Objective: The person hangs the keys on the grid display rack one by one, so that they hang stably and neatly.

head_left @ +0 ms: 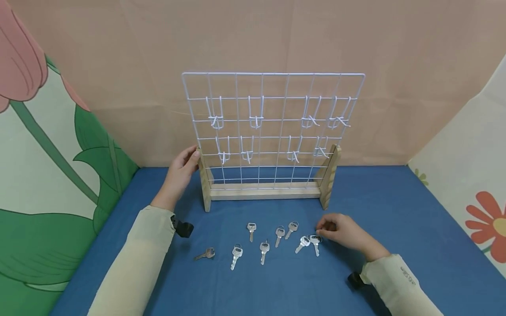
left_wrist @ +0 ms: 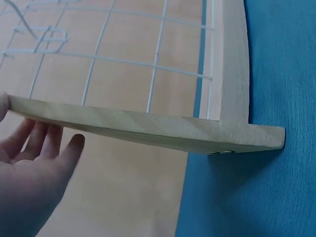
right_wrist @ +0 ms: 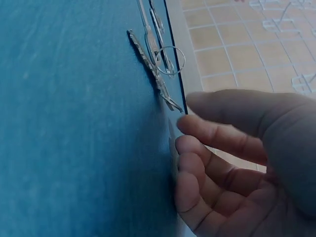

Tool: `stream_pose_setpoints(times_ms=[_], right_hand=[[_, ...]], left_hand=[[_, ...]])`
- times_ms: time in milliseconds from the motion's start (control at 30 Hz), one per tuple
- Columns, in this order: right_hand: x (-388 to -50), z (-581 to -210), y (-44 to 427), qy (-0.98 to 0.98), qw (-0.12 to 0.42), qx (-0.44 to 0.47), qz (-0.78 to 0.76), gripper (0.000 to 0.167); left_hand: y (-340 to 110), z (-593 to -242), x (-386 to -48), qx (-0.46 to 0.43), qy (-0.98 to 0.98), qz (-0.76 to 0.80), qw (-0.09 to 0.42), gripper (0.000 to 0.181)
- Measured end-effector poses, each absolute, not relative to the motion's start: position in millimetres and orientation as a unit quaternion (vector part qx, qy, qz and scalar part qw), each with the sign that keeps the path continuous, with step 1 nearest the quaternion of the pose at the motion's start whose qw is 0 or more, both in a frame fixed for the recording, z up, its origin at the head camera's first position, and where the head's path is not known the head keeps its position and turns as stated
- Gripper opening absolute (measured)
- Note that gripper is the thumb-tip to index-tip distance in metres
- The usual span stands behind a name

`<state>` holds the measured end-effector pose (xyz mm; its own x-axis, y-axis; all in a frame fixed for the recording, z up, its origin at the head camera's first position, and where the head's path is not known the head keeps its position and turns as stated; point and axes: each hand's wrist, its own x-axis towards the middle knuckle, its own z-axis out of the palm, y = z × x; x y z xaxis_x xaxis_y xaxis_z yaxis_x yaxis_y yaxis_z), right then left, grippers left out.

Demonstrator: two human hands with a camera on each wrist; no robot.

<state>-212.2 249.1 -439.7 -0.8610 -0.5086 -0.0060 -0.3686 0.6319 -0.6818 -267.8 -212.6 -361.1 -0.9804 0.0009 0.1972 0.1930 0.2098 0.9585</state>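
The left hand [head_left: 179,175] grips the upper end of the left wooden side [head_left: 204,182] of a white wire rack [head_left: 272,119]. In the left wrist view the hand [left_wrist: 37,173] has its fingertips against the outer face of that wooden side [left_wrist: 148,129]. Bent fingers and thumb of the right hand [head_left: 348,232] are at the ring end of the rightmost key [head_left: 316,243]. From the right wrist view, the right hand [right_wrist: 232,158] has a small gap between thumb and forefinger, close beside the key [right_wrist: 153,74]; whether they touch it is unclear.
Several other silver keys lie on the blue cloth [head_left: 253,289] in front of the rack, among them one at the left [head_left: 205,253] and one nearer the middle [head_left: 251,231]. White hooks [head_left: 256,120] hang in two rows on the wire grid. Patterned panels stand at both sides.
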Motion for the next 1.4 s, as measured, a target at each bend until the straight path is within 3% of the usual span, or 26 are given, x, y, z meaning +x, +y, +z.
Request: stream_pose_setpoints(times_ms=[367,900,1267,1400], right_hand=[[-207,-441,249,0.904,0.119,-0.260,-0.318,0.012],[-206,-436,249,0.904,0.113,-0.263,-0.316,0.010],[-200,-417,245,0.923,0.006,-0.262,-0.283,0.005],[-198,-409,243,0.916,-0.064,-0.272,-0.288,0.004]], left_hand=[[-216,-362,-272,-0.051,-0.704,-0.707,0.038,0.062],[-217,-370,-274,-0.064,-0.714,-0.694,0.066,0.059],[-221,-370,-276,-0.052,-0.699,-0.710,0.062,0.059],[-220,-373,-275,-0.049,-0.701,-0.709,0.063,0.059]])
